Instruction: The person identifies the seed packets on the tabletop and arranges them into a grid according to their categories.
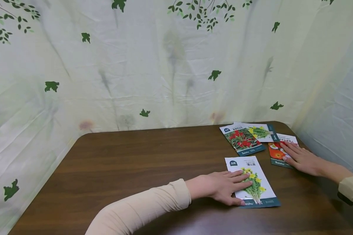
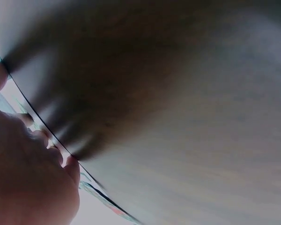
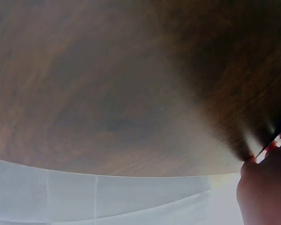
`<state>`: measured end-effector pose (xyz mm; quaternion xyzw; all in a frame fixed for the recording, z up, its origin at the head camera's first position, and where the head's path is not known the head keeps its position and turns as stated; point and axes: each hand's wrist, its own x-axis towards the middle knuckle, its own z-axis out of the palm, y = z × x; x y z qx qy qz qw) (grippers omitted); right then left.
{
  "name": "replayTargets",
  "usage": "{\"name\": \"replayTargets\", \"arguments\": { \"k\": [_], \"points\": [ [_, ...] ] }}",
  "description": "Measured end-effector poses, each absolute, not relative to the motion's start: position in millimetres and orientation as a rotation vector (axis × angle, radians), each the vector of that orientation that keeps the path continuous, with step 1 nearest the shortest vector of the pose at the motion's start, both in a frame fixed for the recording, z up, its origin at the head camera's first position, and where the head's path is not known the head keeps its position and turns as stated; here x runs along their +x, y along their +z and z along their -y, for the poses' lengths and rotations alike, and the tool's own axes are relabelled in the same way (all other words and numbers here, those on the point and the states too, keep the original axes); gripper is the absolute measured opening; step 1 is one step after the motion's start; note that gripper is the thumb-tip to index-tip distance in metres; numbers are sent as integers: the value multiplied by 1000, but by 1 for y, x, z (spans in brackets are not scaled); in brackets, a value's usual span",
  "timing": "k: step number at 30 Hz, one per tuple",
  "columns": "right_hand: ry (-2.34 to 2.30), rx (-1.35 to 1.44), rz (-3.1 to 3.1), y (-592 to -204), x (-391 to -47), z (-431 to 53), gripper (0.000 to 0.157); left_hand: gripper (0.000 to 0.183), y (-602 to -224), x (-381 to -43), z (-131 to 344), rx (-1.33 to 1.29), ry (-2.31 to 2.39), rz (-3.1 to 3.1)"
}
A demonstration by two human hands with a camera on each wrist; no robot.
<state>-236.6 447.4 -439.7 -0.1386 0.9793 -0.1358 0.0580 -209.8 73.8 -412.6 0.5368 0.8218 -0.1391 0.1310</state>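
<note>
White paper with a teal band along its foot: the yellow-flowered packet (image 1: pixel 257 187) lies face up on the near right of the table, its printed side towards the viewer. Taking this packet as the centre of a clock, the left hand (image 1: pixel 223 187) reaches in from 9 o'clock, palm down, fingers stretched out and slightly spread across its face; it rests there without a grip. Just beyond, near 12 o'clock, sits a red-flowered packet (image 1: pixel 242 140), overlapping a second yellow-flowered packet (image 1: pixel 261 132) turned sideways at about 12:30; which of those 2 is on top I cannot tell. Between 1 and 2 o'clock is the orange-flowered packet (image 1: pixel 275 155), partly covered by the right hand (image 1: pixel 306 160), which comes from 2 o'clock, also flat with its fingers extended and nothing clasped.

Judging from this pose, the step in hand is steadying or positioning 2 packets under flat hands. The next move seems to call for light, even pressure if a packet is to slide, or a fingertip worked under an edge if it is to lift, without dragging the overlapping pair.

Around them spreads the dark wood-grain table (image 1: pixel 150 163); past its 12 o'clock edge hangs a pale leaf-printed curtain (image 1: pixel 144 65).
</note>
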Motion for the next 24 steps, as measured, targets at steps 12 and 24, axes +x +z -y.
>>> {"name": "replayTargets", "arguments": {
  "k": [12,24],
  "points": [
    [-365,-397,-2954,-438,-239,-447,77,72,-413,-208,-64,1580,-407,-2372],
    [-376,-414,-2948,-438,-239,-448,76,73,-414,-204,-50,1613,-400,-2376]
  ]
}}
